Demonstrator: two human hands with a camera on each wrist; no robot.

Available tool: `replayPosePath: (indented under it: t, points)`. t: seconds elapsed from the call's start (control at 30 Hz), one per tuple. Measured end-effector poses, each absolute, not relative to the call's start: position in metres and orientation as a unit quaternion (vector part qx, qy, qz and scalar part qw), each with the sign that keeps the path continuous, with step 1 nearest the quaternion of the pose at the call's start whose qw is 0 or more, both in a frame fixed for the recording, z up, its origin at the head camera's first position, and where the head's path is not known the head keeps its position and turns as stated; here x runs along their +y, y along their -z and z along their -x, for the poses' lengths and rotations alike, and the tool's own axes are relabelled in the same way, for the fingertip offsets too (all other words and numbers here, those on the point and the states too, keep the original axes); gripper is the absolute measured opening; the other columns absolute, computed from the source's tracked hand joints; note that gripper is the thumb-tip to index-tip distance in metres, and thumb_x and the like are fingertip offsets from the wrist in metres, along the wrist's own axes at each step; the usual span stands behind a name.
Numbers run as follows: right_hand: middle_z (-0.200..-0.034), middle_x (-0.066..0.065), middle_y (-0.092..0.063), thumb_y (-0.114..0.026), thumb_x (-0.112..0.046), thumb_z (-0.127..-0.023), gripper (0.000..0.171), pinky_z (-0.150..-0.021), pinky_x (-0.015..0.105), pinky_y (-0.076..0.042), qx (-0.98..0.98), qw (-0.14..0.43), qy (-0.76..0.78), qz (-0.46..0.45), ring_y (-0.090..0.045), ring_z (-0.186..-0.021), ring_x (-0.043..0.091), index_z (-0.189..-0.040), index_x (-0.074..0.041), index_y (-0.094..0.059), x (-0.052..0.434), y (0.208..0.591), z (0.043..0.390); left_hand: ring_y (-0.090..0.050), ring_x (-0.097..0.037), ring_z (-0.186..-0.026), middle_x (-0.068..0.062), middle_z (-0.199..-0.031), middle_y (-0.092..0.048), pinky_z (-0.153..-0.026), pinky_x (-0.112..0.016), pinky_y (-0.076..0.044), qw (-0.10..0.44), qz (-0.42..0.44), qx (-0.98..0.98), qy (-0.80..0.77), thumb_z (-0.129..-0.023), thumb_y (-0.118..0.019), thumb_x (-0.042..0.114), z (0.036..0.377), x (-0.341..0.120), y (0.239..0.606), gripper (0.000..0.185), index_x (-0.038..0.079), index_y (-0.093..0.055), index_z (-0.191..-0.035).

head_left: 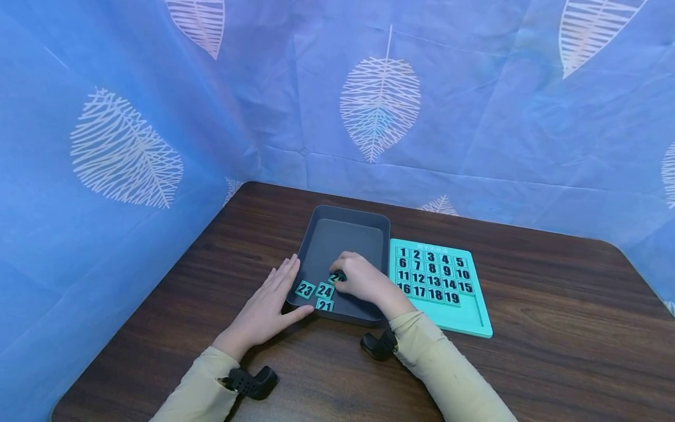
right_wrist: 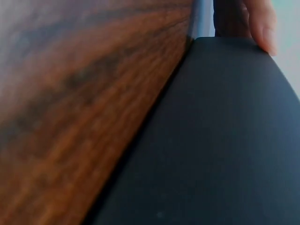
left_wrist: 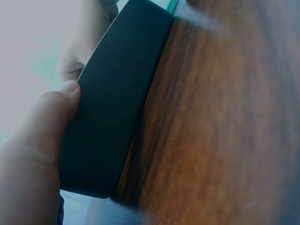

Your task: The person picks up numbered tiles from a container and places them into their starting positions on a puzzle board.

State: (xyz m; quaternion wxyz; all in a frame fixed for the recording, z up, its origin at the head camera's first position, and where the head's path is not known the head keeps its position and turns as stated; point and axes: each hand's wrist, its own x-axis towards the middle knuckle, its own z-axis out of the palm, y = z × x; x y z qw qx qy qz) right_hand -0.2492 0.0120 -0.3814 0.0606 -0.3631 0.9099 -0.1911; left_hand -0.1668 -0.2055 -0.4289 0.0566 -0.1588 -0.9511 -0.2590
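Observation:
A dark grey tray (head_left: 345, 237) lies on the table, holding number tiles near its front left corner: 23 (head_left: 304, 289), 24 (head_left: 324, 291) and 21 (head_left: 324, 305). My right hand (head_left: 366, 282) is inside the tray and pinches another number tile (head_left: 336, 276), whose second digit is partly hidden. Straight fingers of my left hand (head_left: 266, 310) lie along the tray's left side, and its thumb (left_wrist: 70, 89) touches the near rim. A turquoise number board (head_left: 459, 323) sits against the tray's right side, bearing tiles 1 to 19 in rows.
The dark wooden table (head_left: 554, 310) extends right and toward the front. A blue curtain (head_left: 295, 88) with white leaf prints hangs behind the table and along its left. Black wrist cameras (head_left: 253, 383) are strapped to both forearms.

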Motion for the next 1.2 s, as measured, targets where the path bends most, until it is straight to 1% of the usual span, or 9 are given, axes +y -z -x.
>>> replayPosePath:
  t: [0.17, 0.3, 0.43, 0.63, 0.73, 0.9, 1.07, 1.2]
  points:
    - [-0.113, 0.009, -0.061, -0.068, -0.005, -0.085, 0.027, -0.091, 0.039, -0.048, 0.909, 0.079, 0.188, 0.362, -0.055, -0.109, 0.026, -0.112, -0.004, -0.069, 0.013, 0.379, 0.246, -0.008, -0.021, -0.145, 0.002, -0.160, -0.005, -0.115, -0.047, -0.014, 0.052, 0.154, -0.950, 0.265, -0.089, -0.054, 0.060, 0.167, -0.206, 0.430, 0.091, 0.014, -0.011, -0.155]
    - [-0.112, 0.010, -0.060, -0.068, -0.003, -0.083, 0.029, -0.088, 0.038, -0.049, 0.909, 0.081, 0.180, 0.367, -0.055, -0.107, 0.027, -0.112, -0.002, -0.069, 0.016, 0.379, 0.245, -0.008, -0.021, -0.145, 0.001, -0.160, -0.005, -0.115, -0.047, -0.014, 0.051, 0.153, -0.950, 0.266, -0.089, -0.054, 0.061, 0.167, -0.206, 0.431, 0.091, 0.014, -0.011, -0.155]
    - [-0.109, 0.010, -0.060, -0.070, -0.002, -0.082, 0.028, -0.086, 0.038, -0.049, 0.908, 0.082, 0.172, 0.374, -0.055, -0.104, 0.027, -0.110, -0.002, -0.069, 0.021, 0.378, 0.244, -0.008, -0.022, -0.145, -0.001, -0.160, -0.006, -0.114, -0.048, -0.014, 0.052, 0.157, -0.950, 0.266, -0.089, -0.053, 0.061, 0.167, -0.206, 0.431, 0.091, 0.013, -0.011, -0.155]
    - [-0.112, 0.010, -0.060, -0.070, -0.003, -0.082, 0.028, -0.089, 0.040, -0.048, 0.905, 0.090, 0.171, 0.379, -0.054, -0.109, 0.029, -0.109, -0.003, -0.069, 0.028, 0.376, 0.242, -0.007, -0.021, -0.145, 0.001, -0.160, -0.005, -0.115, -0.047, -0.014, 0.048, 0.155, -0.947, 0.276, -0.089, -0.054, 0.060, 0.166, -0.206, 0.428, 0.090, 0.014, -0.011, -0.155]
    - [-0.111, 0.010, -0.060, -0.071, -0.003, -0.082, 0.027, -0.086, 0.040, -0.049, 0.904, 0.093, 0.163, 0.385, -0.055, -0.107, 0.029, -0.109, -0.003, -0.069, 0.031, 0.375, 0.240, -0.007, -0.021, -0.145, 0.003, -0.160, -0.003, -0.115, -0.047, -0.014, 0.046, 0.152, -0.948, 0.276, -0.089, -0.054, 0.060, 0.166, -0.206, 0.428, 0.091, 0.015, -0.010, -0.155]
    - [-0.108, 0.009, -0.061, -0.072, -0.002, -0.081, 0.027, -0.081, 0.038, -0.051, 0.900, 0.093, 0.163, 0.392, -0.056, -0.104, 0.028, -0.108, -0.003, -0.070, 0.035, 0.375, 0.238, -0.009, -0.022, -0.145, -0.001, -0.160, -0.007, -0.114, -0.048, -0.015, 0.053, 0.154, -0.948, 0.274, -0.088, -0.055, 0.060, 0.167, -0.206, 0.429, 0.092, 0.014, -0.012, -0.155]
    - [-0.107, 0.009, -0.062, -0.072, -0.001, -0.080, 0.027, -0.083, 0.039, -0.051, 0.899, 0.087, 0.165, 0.397, -0.057, -0.104, 0.028, -0.106, -0.003, -0.070, 0.037, 0.376, 0.238, -0.009, -0.023, -0.145, -0.002, -0.160, -0.008, -0.114, -0.049, -0.015, 0.054, 0.153, -0.948, 0.275, -0.088, -0.055, 0.061, 0.168, -0.206, 0.431, 0.092, 0.014, -0.012, -0.155]
    - [-0.108, 0.009, -0.062, -0.072, -0.003, -0.081, 0.025, -0.084, 0.039, -0.050, 0.900, 0.076, 0.166, 0.396, -0.055, -0.104, 0.028, -0.106, -0.003, -0.070, 0.039, 0.378, 0.238, -0.009, -0.022, -0.145, -0.001, -0.160, -0.007, -0.114, -0.049, -0.015, 0.052, 0.148, -0.948, 0.276, -0.088, -0.055, 0.062, 0.167, -0.207, 0.431, 0.093, 0.015, -0.012, -0.155]
